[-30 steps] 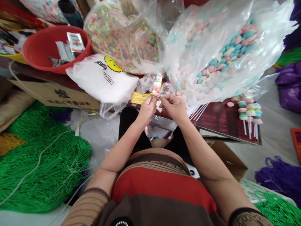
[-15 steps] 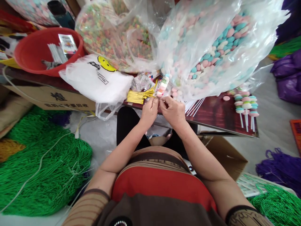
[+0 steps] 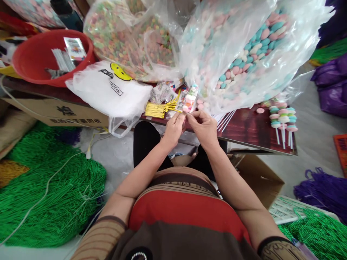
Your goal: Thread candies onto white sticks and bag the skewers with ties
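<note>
A bagged marshmallow skewer [image 3: 190, 98], with pink, white and blue pieces behind printed clear wrap, points away from me over the table's near edge. My left hand [image 3: 175, 127] pinches the gathered lower end of its bag. Close beside it, my right hand [image 3: 203, 127] has thumb and forefinger pressed together at the same neck; whatever is between those fingertips is too small to make out. A bundle of yellow twist ties [image 3: 155, 109] lies just left of the bag. Crumpled printed wrappers [image 3: 162, 93] rest behind the ties.
White sticks [image 3: 227, 121] lie right of my hands. Finished marshmallow skewers [image 3: 283, 117] stand at the table's right end. Large clear bags of marshmallows [image 3: 244, 65] and gummy candy [image 3: 130, 47] fill the back. A red basin [image 3: 25, 68] and white plastic bag [image 3: 100, 95] sit left.
The bagged skewer has tilted slightly right, showing more of its printed wrap. My right hand has shifted a little right, its fingertips still at the bag's neck.
</note>
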The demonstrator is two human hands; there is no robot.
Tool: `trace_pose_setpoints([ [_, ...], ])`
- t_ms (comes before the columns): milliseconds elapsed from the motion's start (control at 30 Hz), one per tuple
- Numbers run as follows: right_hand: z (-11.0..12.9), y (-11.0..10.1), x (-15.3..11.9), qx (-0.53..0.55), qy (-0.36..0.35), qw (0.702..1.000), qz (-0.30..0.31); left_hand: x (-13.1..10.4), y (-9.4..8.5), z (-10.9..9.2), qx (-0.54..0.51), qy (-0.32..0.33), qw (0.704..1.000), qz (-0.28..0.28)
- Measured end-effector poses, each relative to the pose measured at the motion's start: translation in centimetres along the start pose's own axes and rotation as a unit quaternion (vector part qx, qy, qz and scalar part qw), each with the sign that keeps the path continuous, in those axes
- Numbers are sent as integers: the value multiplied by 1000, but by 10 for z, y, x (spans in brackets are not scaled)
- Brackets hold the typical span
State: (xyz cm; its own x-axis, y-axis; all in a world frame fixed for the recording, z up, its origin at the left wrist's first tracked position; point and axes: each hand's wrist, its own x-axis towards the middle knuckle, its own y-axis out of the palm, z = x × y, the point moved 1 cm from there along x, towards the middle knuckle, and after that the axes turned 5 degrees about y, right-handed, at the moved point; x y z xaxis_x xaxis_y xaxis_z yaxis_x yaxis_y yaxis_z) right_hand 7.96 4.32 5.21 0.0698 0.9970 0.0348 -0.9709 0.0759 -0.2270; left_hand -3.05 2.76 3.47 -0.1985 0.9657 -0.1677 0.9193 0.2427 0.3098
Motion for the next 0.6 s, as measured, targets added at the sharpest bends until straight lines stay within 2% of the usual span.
trace_pose_setpoints([
  [133,-7,-6,2,143,104,982,64,-4,6,-7,-64,4,996,59],
  [200,-9,-9,3,177,128,972,89,-6,6,-12,-73,-13,994,78],
  [333,-12,-19,3,184,116,968,128,-10,3,-23,-72,-106,981,145],
  [467,-12,-30,1,201,107,953,199,-17,3,-29,-97,-213,945,228],
  [600,-18,-37,2,222,110,937,246,-22,5,-29,-135,-271,923,235],
])
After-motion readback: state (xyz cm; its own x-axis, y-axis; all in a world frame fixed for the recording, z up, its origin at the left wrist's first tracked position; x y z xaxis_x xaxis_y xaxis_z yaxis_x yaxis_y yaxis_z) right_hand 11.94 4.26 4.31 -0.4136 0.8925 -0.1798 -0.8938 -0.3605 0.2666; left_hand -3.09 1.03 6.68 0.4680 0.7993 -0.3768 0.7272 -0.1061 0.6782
